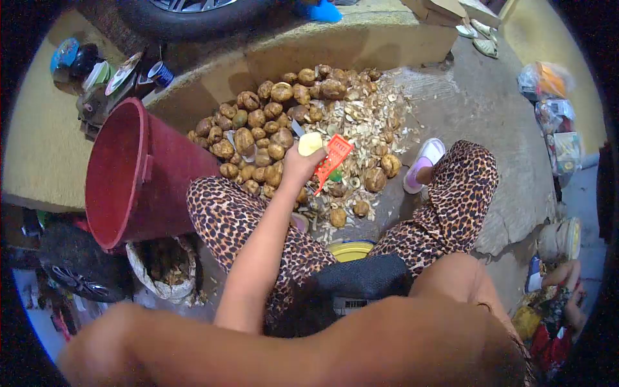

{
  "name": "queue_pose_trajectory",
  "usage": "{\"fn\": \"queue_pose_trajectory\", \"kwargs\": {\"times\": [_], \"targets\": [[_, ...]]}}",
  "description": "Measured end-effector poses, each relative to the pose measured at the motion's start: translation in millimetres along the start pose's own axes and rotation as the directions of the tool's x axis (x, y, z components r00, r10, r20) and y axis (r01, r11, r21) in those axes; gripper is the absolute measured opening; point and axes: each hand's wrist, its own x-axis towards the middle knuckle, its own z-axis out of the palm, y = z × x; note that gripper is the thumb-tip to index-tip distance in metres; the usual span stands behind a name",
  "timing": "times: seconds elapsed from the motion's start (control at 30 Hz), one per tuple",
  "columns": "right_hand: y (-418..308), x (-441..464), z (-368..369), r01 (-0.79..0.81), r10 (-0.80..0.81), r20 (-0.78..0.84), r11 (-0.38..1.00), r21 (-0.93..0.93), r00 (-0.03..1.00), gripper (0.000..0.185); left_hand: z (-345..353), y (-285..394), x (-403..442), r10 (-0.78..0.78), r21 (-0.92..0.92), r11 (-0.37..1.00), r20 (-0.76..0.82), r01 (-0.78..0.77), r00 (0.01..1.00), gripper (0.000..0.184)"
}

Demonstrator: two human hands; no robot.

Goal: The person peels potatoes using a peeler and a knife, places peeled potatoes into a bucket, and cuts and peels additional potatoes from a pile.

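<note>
My left hand (302, 166) is closed around a pale peeled potato (311, 143), held above the pile. Right beside its thumb is an orange slotted plastic peeler or grater (336, 155); whether the hand grips it too, I cannot tell. A grey blade (297, 128) shows just behind the potato. Brown unpeeled potatoes (245, 140) lie heaped beyond the hand, with pale peelings (361, 119) spread to their right. My right arm (258, 345) crosses the bottom of the view close to the camera. Blur at its left end hides the right hand's fingers.
A large dark red bin (138, 174) leans at the left, with an open white sack (164, 293) below it. A yellow container (350, 251) stands between my legs. A low concrete ledge (258, 58) and a tyre (187, 19) lie behind the pile. Plastic bags (558, 129) line the right.
</note>
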Motion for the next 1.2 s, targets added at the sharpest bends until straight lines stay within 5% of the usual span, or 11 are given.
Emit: {"fn": "queue_pose_trajectory", "kwargs": {"times": [1.2], "targets": [[3, 0, -10, 0.005, -0.006, 0.02, 0.999, 0.05, 1.0, 0.021, 4, -7, 4, 0.027, 0.048, 0.998, 0.009, -0.027, 1.0, 0.032]]}}
